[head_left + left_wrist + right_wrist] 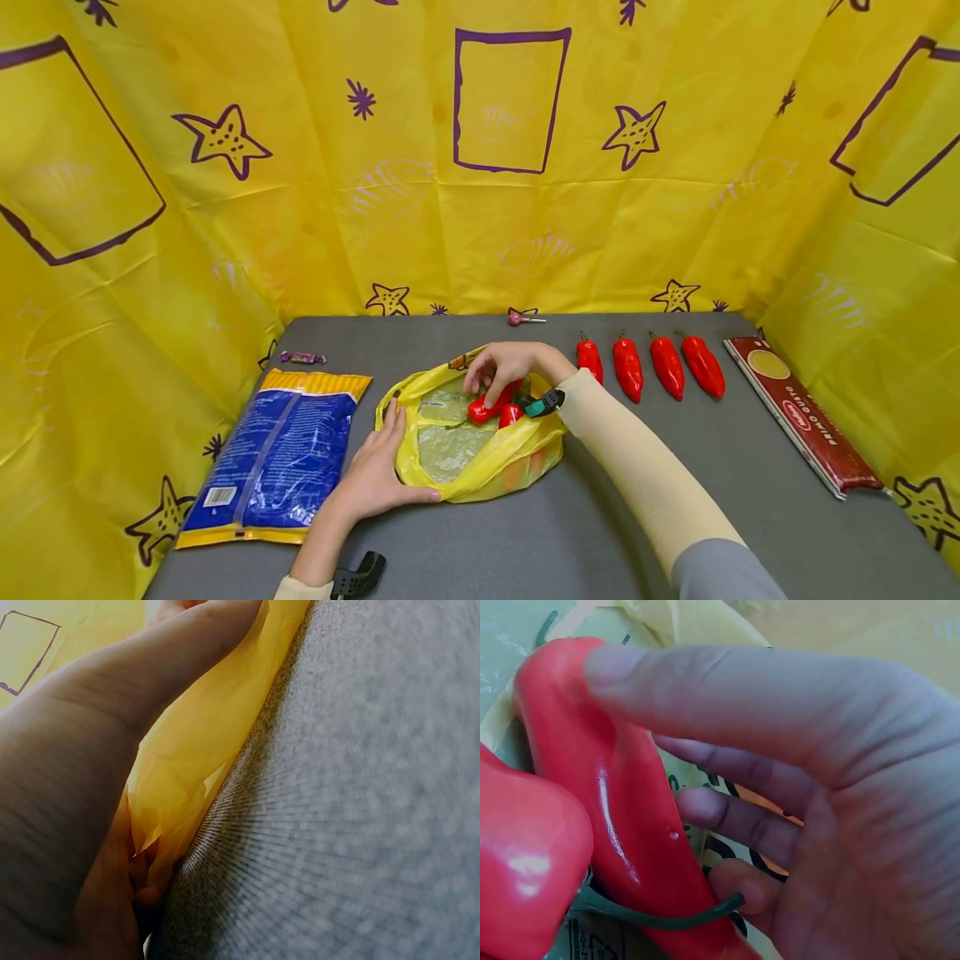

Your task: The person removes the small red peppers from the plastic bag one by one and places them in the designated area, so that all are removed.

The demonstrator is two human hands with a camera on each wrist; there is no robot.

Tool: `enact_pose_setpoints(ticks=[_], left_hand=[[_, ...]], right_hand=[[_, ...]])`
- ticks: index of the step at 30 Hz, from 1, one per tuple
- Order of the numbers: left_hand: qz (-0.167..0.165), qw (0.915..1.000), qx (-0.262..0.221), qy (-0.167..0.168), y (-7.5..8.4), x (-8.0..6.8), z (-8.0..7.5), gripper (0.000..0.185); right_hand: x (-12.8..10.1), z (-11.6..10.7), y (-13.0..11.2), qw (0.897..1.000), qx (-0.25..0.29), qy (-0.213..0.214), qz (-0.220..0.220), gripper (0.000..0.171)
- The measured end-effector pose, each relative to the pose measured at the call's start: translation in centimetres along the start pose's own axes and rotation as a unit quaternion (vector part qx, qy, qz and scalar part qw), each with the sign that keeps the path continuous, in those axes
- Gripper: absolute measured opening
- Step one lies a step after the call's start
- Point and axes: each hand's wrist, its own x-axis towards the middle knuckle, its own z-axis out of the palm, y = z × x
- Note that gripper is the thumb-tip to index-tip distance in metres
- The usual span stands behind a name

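Reaching into the crumpled yellow plastic bag (480,454) at the middle of the grey felt-covered table (600,533), the right hand (504,367) is curling its fingers (727,697) and thumb round a long glossy red pepper with a thin green stem (487,403). The right wrist view is showing the thumb lying along the pepper's upper side and the other fingers wrapping beneath it — a grip, not a mere touch. A second red pepper (511,414) is lying just beside the held one, touching it, inside the bag's open mouth.

The left hand (378,479) is resting on the bag's near-left edge, fingers straight, thumb stretched along the front rim — pressing the plastic against the table, as the left wrist view is confirming.

Other items lying on the table:
- four more red peppers in a row (648,367), to the right of the bag, apart from it;
- a long dark red packet of spaghetti (801,414), far right;
- a blue and yellow plastic food bag (273,457), left, near the left hand;
- a small purple wrapped sweet (302,357), back left;
- a pink lollipop (517,318), at the back edge.

A yellow patterned cloth with purple stars (225,208) is hanging round the table.
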Motion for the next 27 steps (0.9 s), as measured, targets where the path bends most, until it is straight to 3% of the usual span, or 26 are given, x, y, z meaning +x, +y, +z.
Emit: enact_pose_setpoints(ticks=[11, 27], left_hand=[[0.006, 0.9999, -0.006, 0.005, 0.2, -0.2, 0.0, 0.15], [-0.002, 0.9999, -0.013, 0.001, 0.0, -0.1, 0.1, 0.15]], right_hand=[[0.3, 0.4, -0.1, 0.998, -0.054, -0.001, 0.035, 0.04], [2.2, 1.6, -1.7, 0.989, -0.146, 0.034, 0.014, 0.043]])
